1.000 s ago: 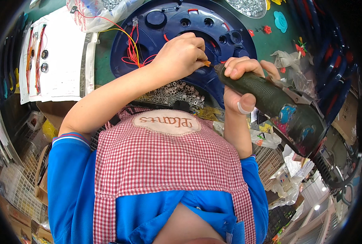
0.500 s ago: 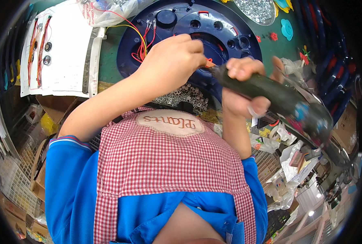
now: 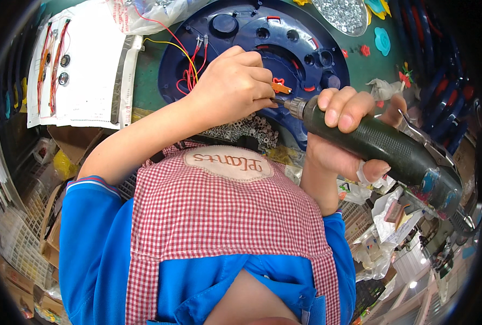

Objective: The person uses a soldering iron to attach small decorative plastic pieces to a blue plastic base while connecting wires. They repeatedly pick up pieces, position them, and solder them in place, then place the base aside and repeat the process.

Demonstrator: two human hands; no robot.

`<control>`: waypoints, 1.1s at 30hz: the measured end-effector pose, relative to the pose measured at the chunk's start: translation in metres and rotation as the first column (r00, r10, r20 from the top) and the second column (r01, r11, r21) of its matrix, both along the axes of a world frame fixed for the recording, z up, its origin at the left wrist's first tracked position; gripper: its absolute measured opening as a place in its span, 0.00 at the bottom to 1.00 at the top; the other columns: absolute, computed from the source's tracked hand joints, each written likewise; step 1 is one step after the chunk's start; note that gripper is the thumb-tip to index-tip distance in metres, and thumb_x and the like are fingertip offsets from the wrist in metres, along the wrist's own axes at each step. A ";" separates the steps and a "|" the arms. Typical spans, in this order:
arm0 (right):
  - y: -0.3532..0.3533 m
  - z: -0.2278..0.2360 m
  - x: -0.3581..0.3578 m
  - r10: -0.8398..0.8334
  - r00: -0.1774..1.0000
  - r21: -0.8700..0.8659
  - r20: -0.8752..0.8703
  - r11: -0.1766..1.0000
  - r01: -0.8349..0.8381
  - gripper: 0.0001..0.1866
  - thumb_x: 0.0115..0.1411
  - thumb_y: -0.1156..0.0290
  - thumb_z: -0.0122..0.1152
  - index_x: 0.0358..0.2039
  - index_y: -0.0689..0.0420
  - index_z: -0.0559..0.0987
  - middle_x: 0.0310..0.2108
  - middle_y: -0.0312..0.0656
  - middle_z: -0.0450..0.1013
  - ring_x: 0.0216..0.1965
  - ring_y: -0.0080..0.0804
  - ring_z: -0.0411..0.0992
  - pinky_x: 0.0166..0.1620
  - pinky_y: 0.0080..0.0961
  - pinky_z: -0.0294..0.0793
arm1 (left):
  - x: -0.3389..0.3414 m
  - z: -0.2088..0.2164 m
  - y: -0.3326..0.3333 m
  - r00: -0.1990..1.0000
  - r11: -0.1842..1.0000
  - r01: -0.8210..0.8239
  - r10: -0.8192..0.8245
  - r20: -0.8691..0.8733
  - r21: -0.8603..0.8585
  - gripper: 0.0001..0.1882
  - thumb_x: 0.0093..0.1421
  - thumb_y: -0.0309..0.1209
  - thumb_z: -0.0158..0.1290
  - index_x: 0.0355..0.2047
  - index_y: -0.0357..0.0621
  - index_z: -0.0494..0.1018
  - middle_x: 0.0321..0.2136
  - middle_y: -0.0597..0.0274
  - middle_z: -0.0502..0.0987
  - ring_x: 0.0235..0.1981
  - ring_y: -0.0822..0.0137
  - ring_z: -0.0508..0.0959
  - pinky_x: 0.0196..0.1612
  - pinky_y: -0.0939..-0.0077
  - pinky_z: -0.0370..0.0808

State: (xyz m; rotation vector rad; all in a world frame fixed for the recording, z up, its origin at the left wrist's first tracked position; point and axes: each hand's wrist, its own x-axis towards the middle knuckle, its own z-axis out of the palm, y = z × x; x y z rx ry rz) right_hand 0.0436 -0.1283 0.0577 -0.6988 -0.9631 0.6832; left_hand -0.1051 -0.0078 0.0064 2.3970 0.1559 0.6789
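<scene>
A round dark blue plastic housing (image 3: 252, 40) with holes and red and yellow wires (image 3: 189, 67) lies on the green bench. My left hand (image 3: 235, 84) is over it, fingers pinched at a small orange part (image 3: 280, 87) and at the metal tip of the driver. My right hand (image 3: 341, 127) grips a dark green electric screwdriver (image 3: 384, 149), held nearly level with its bit pointing left toward the orange part. A pile of small silver screws (image 3: 241, 127) sits just below the housing, partly hidden by my left forearm.
A white sheet (image 3: 89, 70) with wire sets and black buttons lies at the left. A clear dish of silver screws (image 3: 346, 13) stands at the back right, with small red and teal plastic pieces (image 3: 379, 40) near it. Crumpled bags and boxes crowd the right and lower left.
The view has shifted. The screwdriver has swung from tilted to nearly level, and its tip has come to my left fingers at the orange part.
</scene>
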 end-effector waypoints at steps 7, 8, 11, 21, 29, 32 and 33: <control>0.007 -0.011 -0.010 -0.217 0.973 -0.054 0.080 0.974 0.222 0.52 0.53 0.34 0.61 0.63 0.60 0.52 0.28 0.43 0.71 0.28 0.31 0.70 0.36 0.34 0.73 | 0.000 -0.005 0.009 0.960 0.974 -0.124 0.166 -0.223 0.190 0.10 0.42 0.33 0.65 0.27 0.46 0.82 0.30 0.70 0.77 0.35 0.69 0.75 0.41 0.72 0.73; 0.008 -0.011 -0.011 -0.232 0.969 -0.050 0.081 0.970 0.237 0.53 0.53 0.34 0.62 0.62 0.62 0.52 0.27 0.43 0.71 0.28 0.31 0.70 0.35 0.34 0.75 | -0.001 -0.009 0.011 0.966 0.969 -0.102 0.150 -0.211 0.223 0.10 0.42 0.33 0.65 0.27 0.46 0.81 0.30 0.71 0.77 0.35 0.69 0.75 0.41 0.73 0.73; 0.011 -0.013 -0.010 -0.242 0.965 -0.054 0.100 0.967 0.248 0.54 0.52 0.34 0.63 0.61 0.64 0.51 0.27 0.44 0.71 0.27 0.31 0.71 0.34 0.34 0.76 | -0.001 -0.009 0.011 0.975 0.963 -0.101 0.146 -0.171 0.248 0.09 0.43 0.33 0.64 0.26 0.45 0.81 0.30 0.71 0.76 0.36 0.69 0.74 0.41 0.73 0.72; 0.010 -0.016 -0.012 -0.276 0.954 -0.080 0.119 0.955 0.286 0.54 0.51 0.34 0.65 0.58 0.65 0.52 0.26 0.45 0.71 0.26 0.32 0.71 0.33 0.34 0.76 | -0.002 -0.009 0.014 0.976 0.967 -0.029 0.082 -0.203 0.251 0.08 0.42 0.34 0.63 0.25 0.47 0.81 0.31 0.71 0.75 0.39 0.69 0.74 0.44 0.74 0.71; 0.015 -0.013 -0.019 -0.303 0.940 -0.218 0.159 0.918 0.332 0.55 0.48 0.35 0.68 0.57 0.66 0.53 0.26 0.45 0.72 0.26 0.33 0.72 0.35 0.33 0.77 | 0.002 -0.013 0.013 0.971 0.928 -0.107 0.175 -0.162 0.356 0.09 0.43 0.34 0.59 0.26 0.47 0.82 0.34 0.70 0.74 0.38 0.69 0.74 0.44 0.75 0.72; 0.015 -0.024 -0.015 -0.223 0.969 -0.189 0.109 0.952 0.241 0.51 0.50 0.41 0.71 0.58 0.64 0.55 0.27 0.45 0.72 0.29 0.34 0.73 0.37 0.34 0.77 | 0.002 -0.014 0.013 0.969 0.930 -0.115 0.182 -0.167 0.349 0.10 0.43 0.34 0.60 0.27 0.47 0.82 0.35 0.70 0.74 0.38 0.69 0.74 0.43 0.74 0.72; 0.015 -0.028 -0.012 -0.192 0.976 -0.184 0.100 0.961 0.208 0.50 0.51 0.42 0.71 0.59 0.63 0.55 0.27 0.45 0.72 0.29 0.34 0.73 0.38 0.33 0.77 | 0.002 -0.015 0.013 0.968 0.930 -0.114 0.183 -0.172 0.348 0.10 0.43 0.34 0.60 0.27 0.47 0.82 0.35 0.70 0.74 0.38 0.69 0.73 0.43 0.74 0.72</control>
